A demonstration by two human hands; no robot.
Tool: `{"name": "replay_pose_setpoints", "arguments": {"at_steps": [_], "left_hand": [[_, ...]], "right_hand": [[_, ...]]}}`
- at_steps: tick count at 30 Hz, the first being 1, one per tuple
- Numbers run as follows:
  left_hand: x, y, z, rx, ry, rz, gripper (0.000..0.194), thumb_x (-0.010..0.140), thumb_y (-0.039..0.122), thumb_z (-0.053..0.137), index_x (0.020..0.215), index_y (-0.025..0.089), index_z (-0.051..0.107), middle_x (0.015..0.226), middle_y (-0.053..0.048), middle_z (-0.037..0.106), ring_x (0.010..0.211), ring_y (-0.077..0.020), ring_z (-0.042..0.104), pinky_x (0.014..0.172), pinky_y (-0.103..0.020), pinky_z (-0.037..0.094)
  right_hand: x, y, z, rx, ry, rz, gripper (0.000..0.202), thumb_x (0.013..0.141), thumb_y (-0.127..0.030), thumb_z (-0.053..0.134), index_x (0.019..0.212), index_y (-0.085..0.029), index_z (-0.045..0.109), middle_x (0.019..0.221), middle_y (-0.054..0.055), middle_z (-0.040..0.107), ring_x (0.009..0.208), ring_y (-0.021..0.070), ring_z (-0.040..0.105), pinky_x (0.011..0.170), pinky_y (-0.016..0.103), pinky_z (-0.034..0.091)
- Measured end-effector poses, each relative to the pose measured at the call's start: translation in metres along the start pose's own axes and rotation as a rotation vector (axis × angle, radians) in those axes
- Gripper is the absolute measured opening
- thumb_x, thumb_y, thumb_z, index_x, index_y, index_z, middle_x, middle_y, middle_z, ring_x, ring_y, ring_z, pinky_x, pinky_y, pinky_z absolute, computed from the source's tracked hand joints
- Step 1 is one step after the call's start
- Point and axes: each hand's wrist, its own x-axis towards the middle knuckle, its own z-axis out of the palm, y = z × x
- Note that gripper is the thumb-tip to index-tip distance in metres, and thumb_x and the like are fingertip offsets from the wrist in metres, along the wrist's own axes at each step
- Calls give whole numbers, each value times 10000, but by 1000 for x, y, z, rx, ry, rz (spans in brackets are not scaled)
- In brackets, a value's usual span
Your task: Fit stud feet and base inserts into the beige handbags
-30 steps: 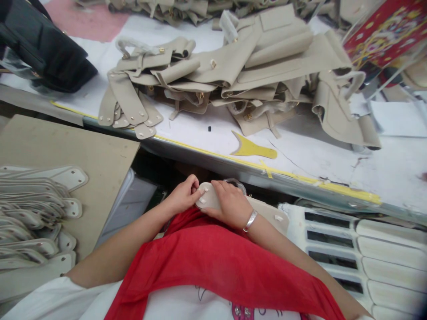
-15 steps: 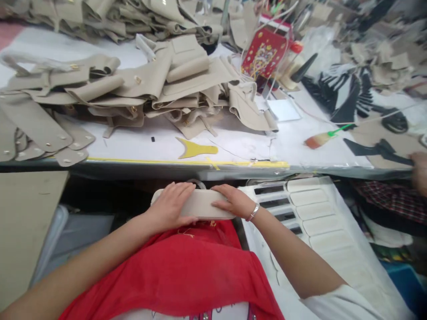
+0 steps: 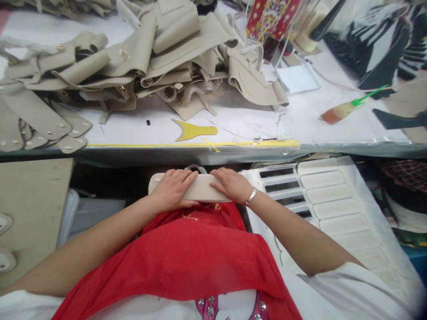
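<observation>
A long beige piece with rounded ends (image 3: 202, 187) lies level at my lap, just above the red apron (image 3: 207, 249). Around its left part my left hand (image 3: 172, 189) is wrapped, fingers over the top and thumb along the near edge. My right hand (image 3: 231, 184) grips the right end, with its fingers curled over the upper side. A clear ring-like thing shows behind the piece, between the hands. The underside of the piece is hidden.
Beige leather parts (image 3: 110, 75) are heaped on the white table (image 3: 240, 126). Near its edge lies a yellow cutout (image 3: 196, 130); a bottle with a green nozzle (image 3: 338, 112) is at right. Beside my right arm, a white board (image 3: 327, 191) holds rows of pale strips.
The view has shifted, so the table and my hands appear higher. Both hands keep hold of the beige piece. The dark-clad arm at the far right is no longer in view.
</observation>
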Motion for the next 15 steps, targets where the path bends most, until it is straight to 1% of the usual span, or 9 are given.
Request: {"name": "replay_pose_setpoints", "arguments": {"at_steps": [2, 3, 5, 7, 9, 10, 12, 15], "left_hand": [[1, 2, -2, -11, -12, 2, 859, 719, 681, 486, 1364, 133, 337, 1302, -173, 446, 1121, -321, 424, 936, -429, 268], [3, 3, -3, -26, -19, -1, 832, 735, 673, 471, 1366, 146, 339, 1312, -165, 444, 1135, -314, 421, 940, -425, 269], [7, 3, -7, -84, -42, -45, 666, 821, 607, 392, 1338, 188, 384, 1299, -125, 474, 1137, -274, 443, 931, -398, 293], [12, 3, -10, -147, -60, -140, 478, 899, 498, 299, 1265, 238, 465, 1226, -73, 544, 1084, -228, 497, 890, -366, 333], [18, 4, -12, -160, -62, -219, 413, 914, 457, 287, 1188, 260, 526, 1144, -52, 596, 1021, -222, 538, 845, -361, 361], [21, 6, -11, -149, -54, -231, 409, 902, 472, 316, 1171, 257, 538, 1126, -57, 606, 1005, -232, 546, 832, -369, 366], [28, 12, -8, -122, -20, -184, 473, 852, 536, 400, 1194, 232, 522, 1158, -85, 594, 1027, -260, 537, 847, -395, 359], [41, 29, 0, -119, 33, -19, 737, 733, 660, 501, 1281, 171, 435, 1269, -142, 519, 1124, -295, 476, 931, -424, 307]], "right_hand": [[-1, 0, -1, 13, -18, 19, 420, 912, -405, 416, 1225, -141, 506, 1095, 115, 570, 962, 212, 544, 883, 333, 408], [-1, 1, -2, 47, -24, 18, 416, 907, -402, 427, 1223, -144, 510, 1096, 114, 570, 964, 208, 545, 884, 333, 409], [-2, 6, -3, 168, -19, 1, 405, 891, -389, 460, 1206, -142, 525, 1101, 108, 575, 981, 196, 546, 899, 324, 407], [-4, 15, -4, 338, -9, -5, 405, 859, -378, 513, 1189, -144, 538, 1119, 95, 579, 1005, 186, 545, 914, 313, 405], [-9, 24, -2, 537, -22, 34, 438, 818, -377, 566, 1194, -155, 529, 1145, 79, 580, 1014, 180, 550, 911, 308, 415], [-12, 29, -1, 632, -29, 71, 466, 798, -380, 587, 1202, -160, 517, 1150, 73, 580, 1009, 178, 555, 902, 308, 424], [-19, 36, 3, 796, -23, 150, 520, 770, -387, 612, 1220, -159, 489, 1147, 68, 582, 993, 175, 561, 881, 310, 440], [-30, 41, 13, 1006, 11, 191, 570, 744, -392, 630, 1224, -133, 464, 1130, 74, 580, 981, 170, 556, 876, 309, 445]]}}
